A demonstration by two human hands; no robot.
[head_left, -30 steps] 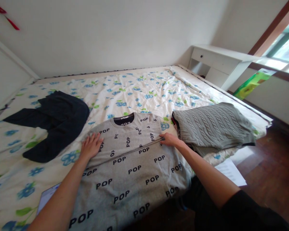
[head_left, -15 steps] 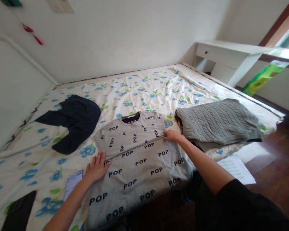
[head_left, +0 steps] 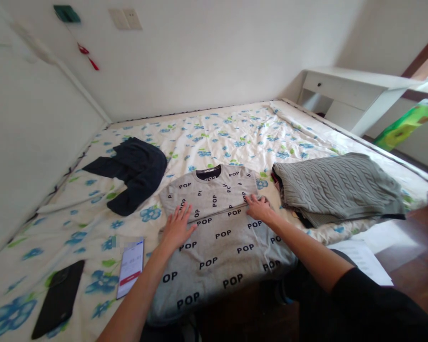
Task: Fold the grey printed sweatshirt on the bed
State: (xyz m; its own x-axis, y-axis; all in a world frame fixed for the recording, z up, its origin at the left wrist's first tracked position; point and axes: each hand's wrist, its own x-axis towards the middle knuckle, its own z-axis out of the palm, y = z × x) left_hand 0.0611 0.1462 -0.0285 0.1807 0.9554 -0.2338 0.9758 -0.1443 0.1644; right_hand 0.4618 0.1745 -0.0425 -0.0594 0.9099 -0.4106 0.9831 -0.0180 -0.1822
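Observation:
A grey shirt printed with "POP" [head_left: 217, 242] lies flat on the flowered bed sheet [head_left: 214, 128], its top part folded down across the body. My left hand [head_left: 178, 227] lies flat and open on the shirt's left side, just below the fold line. My right hand [head_left: 258, 208] rests on the fold line at the shirt's right edge, fingers stretched out. Neither hand holds anything.
A folded grey cable-knit sweater [head_left: 337, 185] sits on other clothes at the right. A dark navy garment [head_left: 131, 168] lies at the left. A lit phone [head_left: 130, 266] and a black phone [head_left: 59, 299] lie near the front edge. A white desk [head_left: 349, 92] stands beyond; paper [head_left: 364, 259] lies on the floor.
My left hand slid down the shirt's left side, then came inward to the fold line. My right hand stayed at the right edge. The view shifted left, so both phones now show.

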